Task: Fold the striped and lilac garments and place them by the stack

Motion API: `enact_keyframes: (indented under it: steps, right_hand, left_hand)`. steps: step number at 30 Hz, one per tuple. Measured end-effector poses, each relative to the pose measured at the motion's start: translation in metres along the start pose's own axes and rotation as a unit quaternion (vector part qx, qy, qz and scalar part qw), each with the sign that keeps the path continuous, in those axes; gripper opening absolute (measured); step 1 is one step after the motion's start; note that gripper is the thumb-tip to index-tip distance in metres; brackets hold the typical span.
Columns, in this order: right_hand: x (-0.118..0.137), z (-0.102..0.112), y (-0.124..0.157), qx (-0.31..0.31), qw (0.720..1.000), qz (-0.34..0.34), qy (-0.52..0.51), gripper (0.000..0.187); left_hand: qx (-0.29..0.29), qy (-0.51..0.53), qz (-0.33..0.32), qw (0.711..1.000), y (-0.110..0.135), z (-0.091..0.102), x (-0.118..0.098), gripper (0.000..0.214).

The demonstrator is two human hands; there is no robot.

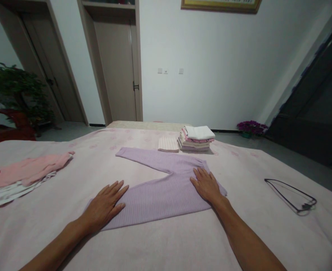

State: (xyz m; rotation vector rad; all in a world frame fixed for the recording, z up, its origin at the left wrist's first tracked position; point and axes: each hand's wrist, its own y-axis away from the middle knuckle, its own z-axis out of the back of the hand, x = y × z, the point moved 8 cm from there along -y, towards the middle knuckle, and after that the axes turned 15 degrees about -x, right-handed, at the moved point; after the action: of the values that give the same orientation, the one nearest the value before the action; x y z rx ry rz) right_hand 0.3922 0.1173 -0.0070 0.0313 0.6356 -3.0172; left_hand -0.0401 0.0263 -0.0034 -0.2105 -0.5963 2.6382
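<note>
A lilac ribbed garment [160,184] lies spread flat on the pink bed cover [166,241], one long part reaching away to the upper left. My left hand [105,205] rests flat on its near left end, fingers stretched out. My right hand [206,184] lies flat on its right end, fingers together and extended. Neither hand grips the cloth.
A stack of folded clothes [196,138] and a small folded striped piece [168,144] sit at the bed's far side. Pink and white unfolded clothes [21,175] lie at the left. A black wire hanger [291,195] lies at the right. Doors, a plant and a wall stand beyond.
</note>
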Motion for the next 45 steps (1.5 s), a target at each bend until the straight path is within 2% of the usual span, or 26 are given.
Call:
enact_keyframes:
  steps: [18,28,38,45]
  right_hand:
    - [-0.002,-0.003,-0.001,-0.01,1.0,-0.002,0.005,0.066]
    - [-0.002,-0.003,-0.001,-0.006,1.0,-0.002,0.007,0.064]
    - [0.0,0.002,0.0,-0.002,1.0,-0.006,0.01,0.065]
    - [0.001,0.007,0.002,-0.005,1.0,-0.012,-0.004,0.063]
  left_hand:
    - [0.003,-0.007,0.021,1.0,-0.004,-0.001,0.004,0.056]
    - [-0.044,-0.009,-0.012,0.999,-0.001,-0.006,0.009,0.055]
    - [-0.001,-0.021,0.003,1.0,-0.002,-0.006,0.006,0.057]
    - [-0.012,-0.02,-0.001,1.0,-0.002,-0.008,0.007,0.055]
